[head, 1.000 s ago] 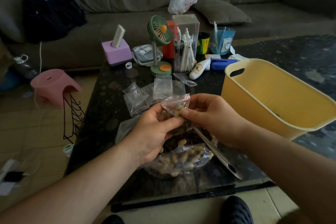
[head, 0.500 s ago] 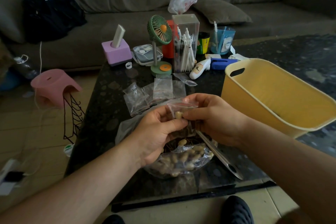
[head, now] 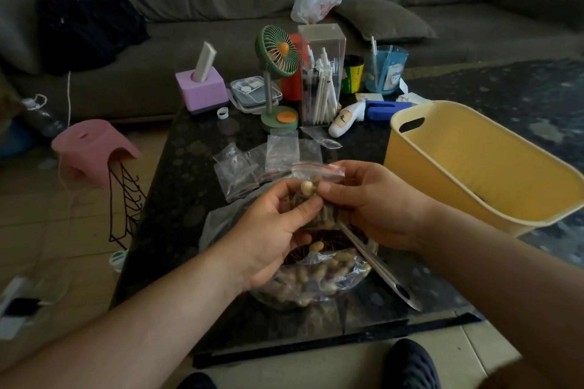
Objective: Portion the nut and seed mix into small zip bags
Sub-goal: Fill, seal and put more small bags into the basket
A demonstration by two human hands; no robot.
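Head camera gives me both hands over the dark table (head: 189,186): left hand (head: 271,230) and right hand (head: 376,205) each pinch the small zip bag (head: 316,178), part-filled, above the big bag of nut mix (head: 319,278). Empty zip bags (head: 252,164) lie just behind; yellow bin (head: 474,167) stands right.

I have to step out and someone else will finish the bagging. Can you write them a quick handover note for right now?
Left hand and right hand both pinch one small zip bag, part-filled with nuts, its red zip strip not visibly sealed, above the big bag of nut mix.
Metal scoop rests in the big bag.
Empty zip bags lie behind on the table.
Left: seal this bag, fill the rest.
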